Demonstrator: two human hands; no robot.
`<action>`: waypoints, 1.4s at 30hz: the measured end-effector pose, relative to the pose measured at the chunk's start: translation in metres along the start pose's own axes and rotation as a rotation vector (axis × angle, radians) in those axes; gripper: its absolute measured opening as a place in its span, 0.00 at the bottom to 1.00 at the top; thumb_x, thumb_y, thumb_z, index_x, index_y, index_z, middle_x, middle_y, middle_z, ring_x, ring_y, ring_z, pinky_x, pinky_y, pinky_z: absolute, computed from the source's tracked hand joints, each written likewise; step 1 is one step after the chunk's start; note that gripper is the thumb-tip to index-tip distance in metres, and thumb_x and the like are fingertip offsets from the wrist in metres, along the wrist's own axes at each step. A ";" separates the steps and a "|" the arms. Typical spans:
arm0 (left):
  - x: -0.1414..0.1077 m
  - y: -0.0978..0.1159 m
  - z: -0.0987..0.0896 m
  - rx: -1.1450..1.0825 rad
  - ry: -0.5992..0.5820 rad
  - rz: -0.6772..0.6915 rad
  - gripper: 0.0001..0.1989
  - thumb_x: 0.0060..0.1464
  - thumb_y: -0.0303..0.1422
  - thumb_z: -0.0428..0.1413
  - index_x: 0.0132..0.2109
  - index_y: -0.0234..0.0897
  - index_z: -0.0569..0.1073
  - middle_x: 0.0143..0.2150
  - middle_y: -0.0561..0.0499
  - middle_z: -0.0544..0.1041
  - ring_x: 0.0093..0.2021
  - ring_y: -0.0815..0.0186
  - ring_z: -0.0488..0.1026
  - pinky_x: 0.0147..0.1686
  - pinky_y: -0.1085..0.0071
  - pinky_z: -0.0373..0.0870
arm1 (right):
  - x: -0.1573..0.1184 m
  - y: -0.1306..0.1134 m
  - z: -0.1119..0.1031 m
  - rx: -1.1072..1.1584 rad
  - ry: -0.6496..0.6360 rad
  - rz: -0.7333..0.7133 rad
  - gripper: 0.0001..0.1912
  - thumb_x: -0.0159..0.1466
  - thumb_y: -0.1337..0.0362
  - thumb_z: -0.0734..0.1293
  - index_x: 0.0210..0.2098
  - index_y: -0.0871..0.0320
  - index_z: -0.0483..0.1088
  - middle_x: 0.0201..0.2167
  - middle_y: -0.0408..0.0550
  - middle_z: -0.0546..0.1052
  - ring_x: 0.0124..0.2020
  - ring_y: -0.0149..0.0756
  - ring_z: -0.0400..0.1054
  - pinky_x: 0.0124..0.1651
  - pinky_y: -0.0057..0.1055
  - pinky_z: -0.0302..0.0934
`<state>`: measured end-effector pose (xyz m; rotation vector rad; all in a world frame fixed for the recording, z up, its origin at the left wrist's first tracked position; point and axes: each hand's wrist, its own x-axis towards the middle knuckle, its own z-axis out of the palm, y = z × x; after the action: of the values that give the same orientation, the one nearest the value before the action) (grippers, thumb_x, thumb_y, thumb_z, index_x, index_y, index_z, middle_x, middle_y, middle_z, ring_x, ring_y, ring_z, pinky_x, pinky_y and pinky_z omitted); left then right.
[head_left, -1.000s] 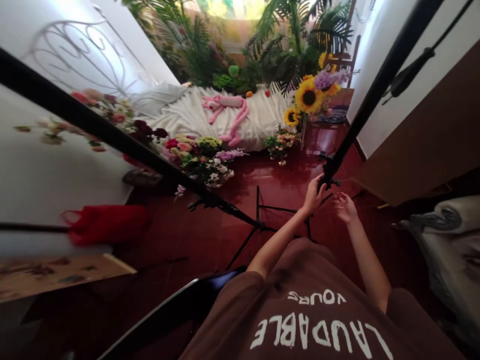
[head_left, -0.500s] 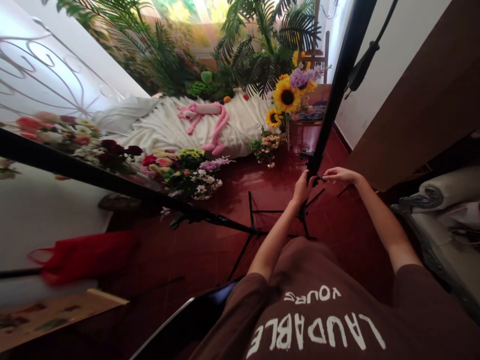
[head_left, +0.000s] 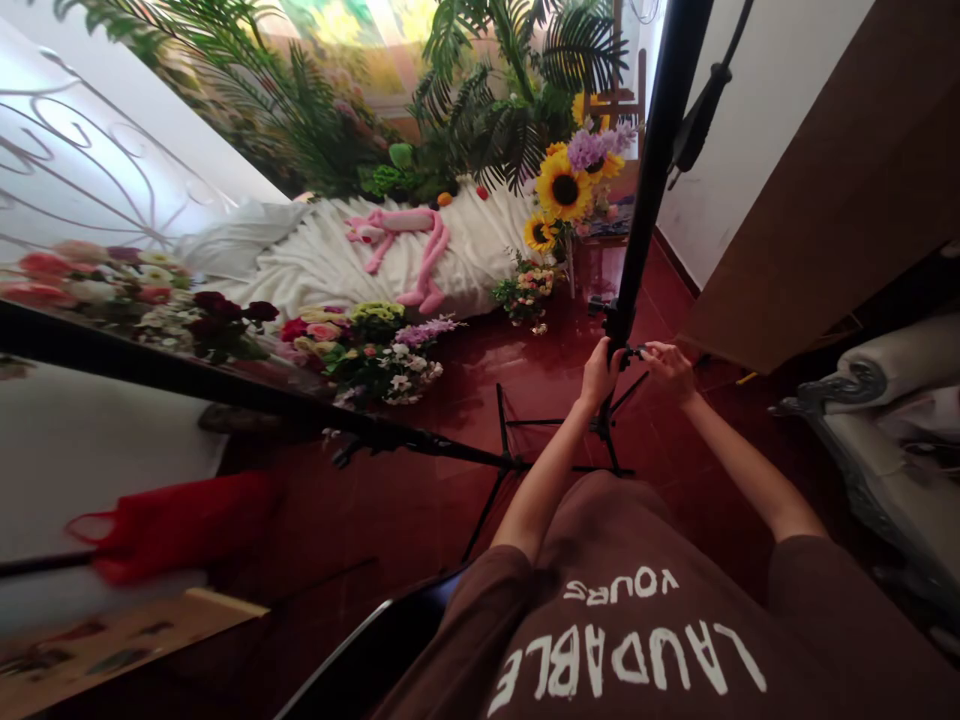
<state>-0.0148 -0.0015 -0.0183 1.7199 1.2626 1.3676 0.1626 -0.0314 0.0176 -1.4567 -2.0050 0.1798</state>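
A black stand pole (head_left: 651,180) rises from a tripod base on the red floor towards the top right. My left hand (head_left: 601,373) is wrapped round the pole's lower part, just under a black clamp (head_left: 597,305). On the pole's right side, my right hand (head_left: 669,368) pinches a small black knob (head_left: 636,353) between thumb and fingers. A second black stand (head_left: 300,402) slants across the left, its tripod legs spread beside the first one's.
A pink plush toy (head_left: 427,255) lies on white draped cloth (head_left: 480,240). Flower bunches (head_left: 382,350), sunflowers (head_left: 564,190) and palm leaves surround it. A red bag (head_left: 180,525) is at left, a wrapped pale sofa (head_left: 900,430) at right.
My right hand has turned at the knob, its wrist now lower and further left. My left hand keeps its hold on the pole. The whole view has shifted slightly.
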 end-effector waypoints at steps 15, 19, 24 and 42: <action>0.000 -0.009 0.012 -0.122 0.018 0.046 0.26 0.60 0.42 0.49 0.62 0.33 0.62 0.59 0.36 0.68 0.64 0.55 0.62 0.63 0.57 0.59 | 0.074 -0.081 0.039 0.444 0.142 0.442 0.19 0.55 0.49 0.68 0.25 0.61 0.75 0.24 0.51 0.78 0.28 0.40 0.74 0.29 0.30 0.63; 0.000 -0.001 0.009 -0.081 -0.004 0.043 0.22 0.62 0.41 0.47 0.58 0.35 0.64 0.54 0.37 0.71 0.56 0.58 0.69 0.57 0.60 0.65 | 0.091 -0.095 0.016 0.564 0.169 0.375 0.19 0.57 0.50 0.67 0.24 0.60 0.76 0.23 0.49 0.78 0.27 0.35 0.74 0.29 0.28 0.64; -0.001 0.012 0.005 -0.056 0.005 0.021 0.18 0.62 0.40 0.48 0.55 0.36 0.65 0.48 0.40 0.74 0.48 0.62 0.72 0.49 0.64 0.68 | 0.132 -0.118 -0.030 0.510 0.221 0.205 0.19 0.60 0.50 0.65 0.26 0.60 0.75 0.22 0.46 0.76 0.28 0.33 0.73 0.30 0.27 0.64; -0.001 0.009 0.009 -0.081 0.041 0.013 0.16 0.62 0.40 0.48 0.54 0.38 0.66 0.46 0.42 0.75 0.46 0.63 0.73 0.47 0.66 0.68 | 0.025 -0.024 -0.031 0.269 -0.171 -0.002 0.20 0.61 0.53 0.67 0.50 0.53 0.66 0.47 0.50 0.76 0.48 0.41 0.71 0.49 0.40 0.68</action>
<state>-0.0040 -0.0051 -0.0138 1.6561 1.2029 1.4484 0.1567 -0.0255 0.0629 -1.3044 -2.0238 0.5673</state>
